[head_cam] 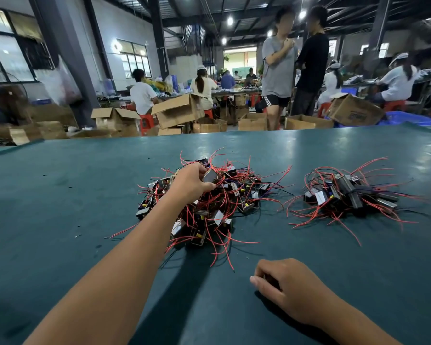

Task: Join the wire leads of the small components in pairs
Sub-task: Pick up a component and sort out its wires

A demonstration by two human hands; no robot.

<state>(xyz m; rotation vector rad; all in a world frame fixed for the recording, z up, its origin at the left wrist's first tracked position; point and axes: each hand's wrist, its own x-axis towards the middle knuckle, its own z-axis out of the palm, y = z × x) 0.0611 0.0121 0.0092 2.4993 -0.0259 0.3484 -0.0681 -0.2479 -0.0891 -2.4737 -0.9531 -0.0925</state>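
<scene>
Right hand (288,286) curled, contents hidden; left hand (190,181) holds component (210,176).

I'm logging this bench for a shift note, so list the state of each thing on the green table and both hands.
left hand: reaching into the big pile, fingers curled round one small component
right hand: resting on the table, fingers loosely curled; whether it holds anything cannot be told
big pile: loose, red leads tangled
small pile: apart on the right, untouched
green table: bearing both piles
</scene>
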